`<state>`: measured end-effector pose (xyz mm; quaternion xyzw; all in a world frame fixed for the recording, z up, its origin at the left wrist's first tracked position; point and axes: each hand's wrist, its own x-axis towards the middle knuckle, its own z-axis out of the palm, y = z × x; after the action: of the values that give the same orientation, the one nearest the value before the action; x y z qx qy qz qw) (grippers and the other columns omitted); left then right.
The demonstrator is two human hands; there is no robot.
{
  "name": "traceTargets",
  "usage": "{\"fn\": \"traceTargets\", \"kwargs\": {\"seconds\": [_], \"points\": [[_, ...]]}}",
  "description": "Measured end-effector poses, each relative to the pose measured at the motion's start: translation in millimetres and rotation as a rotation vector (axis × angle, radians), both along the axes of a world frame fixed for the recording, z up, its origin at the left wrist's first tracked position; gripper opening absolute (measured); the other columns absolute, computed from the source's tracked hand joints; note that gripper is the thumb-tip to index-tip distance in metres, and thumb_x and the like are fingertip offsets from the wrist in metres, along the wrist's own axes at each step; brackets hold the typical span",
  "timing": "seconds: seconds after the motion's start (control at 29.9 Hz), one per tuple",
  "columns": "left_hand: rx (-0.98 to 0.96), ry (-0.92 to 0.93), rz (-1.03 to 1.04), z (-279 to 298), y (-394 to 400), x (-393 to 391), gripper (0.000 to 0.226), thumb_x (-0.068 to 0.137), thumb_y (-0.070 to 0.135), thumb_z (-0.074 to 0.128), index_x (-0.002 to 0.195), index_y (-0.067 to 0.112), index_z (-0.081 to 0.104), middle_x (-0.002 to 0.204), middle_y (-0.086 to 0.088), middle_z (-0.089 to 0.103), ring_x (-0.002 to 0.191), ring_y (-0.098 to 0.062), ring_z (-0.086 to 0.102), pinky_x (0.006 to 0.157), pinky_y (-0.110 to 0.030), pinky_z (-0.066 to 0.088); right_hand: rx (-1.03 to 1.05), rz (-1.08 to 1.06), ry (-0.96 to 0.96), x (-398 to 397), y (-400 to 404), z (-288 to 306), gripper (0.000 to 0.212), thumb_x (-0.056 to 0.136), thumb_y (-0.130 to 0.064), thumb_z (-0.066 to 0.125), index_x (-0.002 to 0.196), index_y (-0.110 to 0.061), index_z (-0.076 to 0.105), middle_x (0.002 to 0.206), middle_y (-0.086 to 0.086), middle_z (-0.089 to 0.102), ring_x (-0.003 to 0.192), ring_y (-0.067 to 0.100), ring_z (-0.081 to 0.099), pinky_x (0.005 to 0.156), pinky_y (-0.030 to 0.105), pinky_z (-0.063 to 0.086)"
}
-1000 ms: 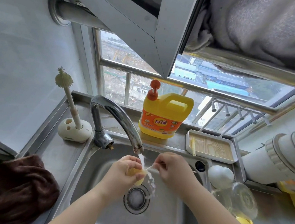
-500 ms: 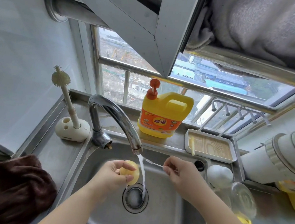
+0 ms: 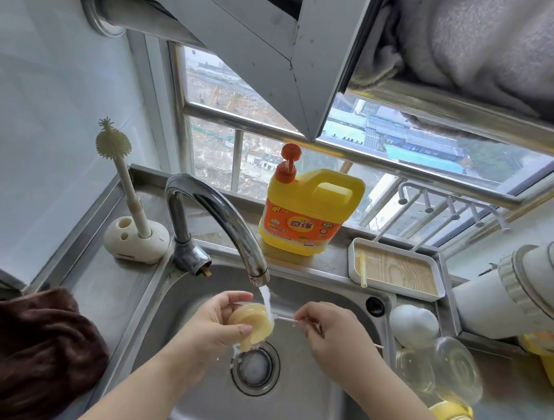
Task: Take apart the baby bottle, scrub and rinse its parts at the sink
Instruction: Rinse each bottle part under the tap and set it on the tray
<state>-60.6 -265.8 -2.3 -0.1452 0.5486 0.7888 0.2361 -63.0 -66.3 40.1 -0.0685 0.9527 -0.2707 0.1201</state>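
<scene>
Head view looks down on a steel sink (image 3: 301, 409) set in a steel table (image 3: 102, 281), with a window behind. A curved tap (image 3: 215, 214) runs a thin stream of water into the basin, toward the drain (image 3: 255, 367). On the ledge behind stands a big yellow detergent jug (image 3: 305, 212) with a red pump, and beside it a white tray (image 3: 397, 270) with a wood-look floor. At the left corner a bottle brush (image 3: 121, 169) stands upright in its white holder (image 3: 135, 241); a brown cloth (image 3: 22, 348) lies bunched at the table's near left edge.

To the right of the basin lie other pieces of the bottle: the clear bottle body (image 3: 446, 368) on its side, and a white rounded cap (image 3: 413, 325) just behind it.

Over the drain, the left hand (image 3: 215, 325) grips a small yellow bottle part (image 3: 252, 321), fingers and thumb curled round it, holding it right under the stream. The right hand (image 3: 331, 335) pinches a thin straw brush (image 3: 287, 319), whose tip points at the yellow part's opening and sits just beside it.

By my judgement the step in hand is scrubbing this small part under running water, with the bottle already taken apart. Next move calls for threading the thin brush into the opening and working it, keeping the part steady in the stream.
</scene>
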Motion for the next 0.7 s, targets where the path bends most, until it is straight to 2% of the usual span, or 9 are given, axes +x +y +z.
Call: {"fn": "traceTargets", "kwargs": {"seconds": [0.1, 0.2, 0.4, 0.5, 0.57, 0.7], "points": [[-0.099, 0.033, -0.036, 3.5, 4.0, 0.7, 0.033, 0.072, -0.020, 0.064, 0.096, 0.002, 0.063, 0.076, -0.006, 0.072, 0.067, -0.010, 0.067, 0.057, -0.018, 0.052, -0.017, 0.009, 0.052, -1.4, -2.6, 2.7, 0.015, 0.091, -0.021, 0.054, 0.097, -0.023, 0.068, 0.086, -0.009, 0.060, 0.088, 0.007, 0.053, 0.078, 0.024, 0.044], [-0.166, 0.058, -0.064, 8.8, 9.6, 0.4, 0.028, 0.073, -0.018, 0.066, 0.089, 0.005, 0.065, 0.073, -0.003, 0.071, 0.063, -0.008, 0.065, 0.055, -0.018, 0.051, 0.008, 0.057, 0.093, -3.0, -9.4, 5.3, 0.017, 0.092, -0.023, 0.053, 0.098, -0.022, 0.068, 0.087, -0.010, 0.059, 0.091, 0.007, 0.050, 0.078, 0.022, 0.040], [-0.292, 0.095, -0.128, 10.3, 12.4, -0.4, 0.023, 0.070, -0.006, 0.076, 0.089, 0.005, 0.067, 0.069, -0.002, 0.070, 0.060, -0.009, 0.064, 0.056, -0.022, 0.052, 0.044, 0.077, 0.128, -4.7, -15.4, 9.6, 0.017, 0.090, -0.032, 0.053, 0.092, -0.024, 0.068, 0.080, -0.015, 0.052, 0.081, 0.003, 0.043, 0.075, 0.022, 0.040], [-0.343, 0.103, -0.152, 10.1, 10.3, -1.3, 0.021, 0.071, -0.002, 0.077, 0.087, 0.006, 0.067, 0.074, -0.005, 0.070, 0.062, -0.009, 0.064, 0.059, -0.026, 0.054, 0.084, 0.041, 0.088, -7.7, -7.8, 7.4, 0.018, 0.090, -0.033, 0.053, 0.093, -0.025, 0.069, 0.082, -0.011, 0.057, 0.084, 0.005, 0.047, 0.073, 0.021, 0.038], [-0.358, 0.109, -0.150, 9.4, 10.0, -1.9, 0.020, 0.072, -0.002, 0.077, 0.087, 0.007, 0.067, 0.073, -0.005, 0.069, 0.060, -0.008, 0.064, 0.055, -0.024, 0.053, 0.077, 0.049, 0.081, -8.7, -9.9, 6.4, 0.019, 0.090, -0.033, 0.053, 0.094, -0.025, 0.069, 0.084, -0.010, 0.059, 0.088, 0.008, 0.049, 0.074, 0.021, 0.038], [-0.360, 0.122, -0.146, 8.4, 5.2, -4.5, 0.021, 0.071, -0.001, 0.078, 0.088, 0.006, 0.068, 0.074, -0.006, 0.070, 0.065, -0.013, 0.064, 0.058, -0.026, 0.052, 0.080, 0.111, 0.119, -10.3, -20.2, 7.8, 0.020, 0.091, -0.034, 0.052, 0.096, -0.026, 0.069, 0.077, -0.013, 0.052, 0.086, 0.008, 0.048, 0.071, 0.021, 0.034]]}}
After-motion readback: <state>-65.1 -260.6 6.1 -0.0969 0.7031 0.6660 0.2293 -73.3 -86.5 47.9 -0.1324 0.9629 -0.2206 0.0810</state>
